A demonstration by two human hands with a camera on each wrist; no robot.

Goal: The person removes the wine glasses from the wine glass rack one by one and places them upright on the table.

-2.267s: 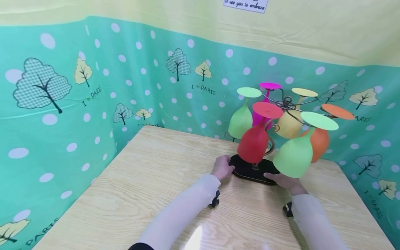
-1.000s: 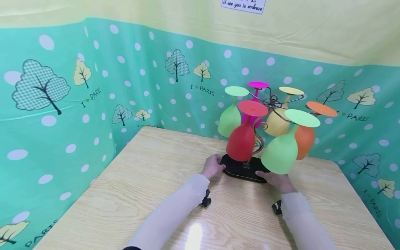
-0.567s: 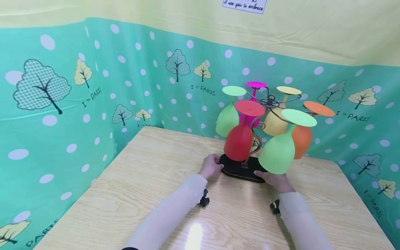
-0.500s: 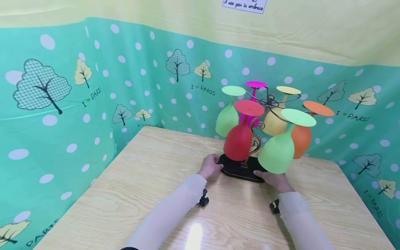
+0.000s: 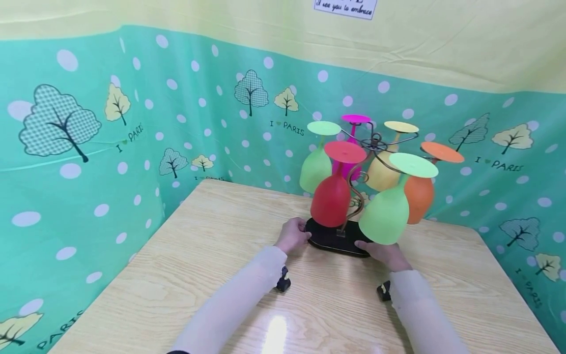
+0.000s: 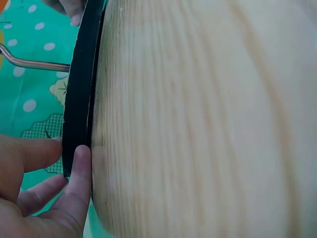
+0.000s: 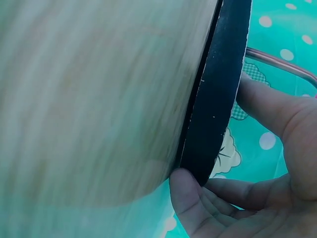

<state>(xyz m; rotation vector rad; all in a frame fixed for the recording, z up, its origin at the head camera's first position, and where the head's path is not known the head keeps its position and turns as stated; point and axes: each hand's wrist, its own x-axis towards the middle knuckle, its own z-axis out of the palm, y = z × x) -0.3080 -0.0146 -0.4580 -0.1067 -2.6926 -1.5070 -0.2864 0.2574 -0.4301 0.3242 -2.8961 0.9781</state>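
Observation:
A metal wine glass rack with a black oval base (image 5: 325,237) stands on the wooden table in the head view. Several stemmed goblets hang upside down from its curled arms: a red goblet (image 5: 330,200) and a light green goblet (image 5: 384,216) in front, with green, magenta, yellow and orange ones behind. My left hand (image 5: 293,235) grips the base's left end; in the left wrist view its thumb and fingertips (image 6: 81,158) press the black edge. At the opposite end my right hand (image 5: 385,253) holds the base, partly under the green goblet. The right wrist view shows its thumb (image 7: 262,99) against the base.
Pale wood-grain table (image 5: 185,255) spreads left and front of the rack. A teal and yellow printed cloth (image 5: 247,137) hangs behind and to the left, close to the hanging goblets. Small black devices (image 5: 283,280) sit at both wrists.
Both hands and the glass rack between them have shifted left across the table, with a little more leftward movement in the last half second. The grip on the base looks the same.

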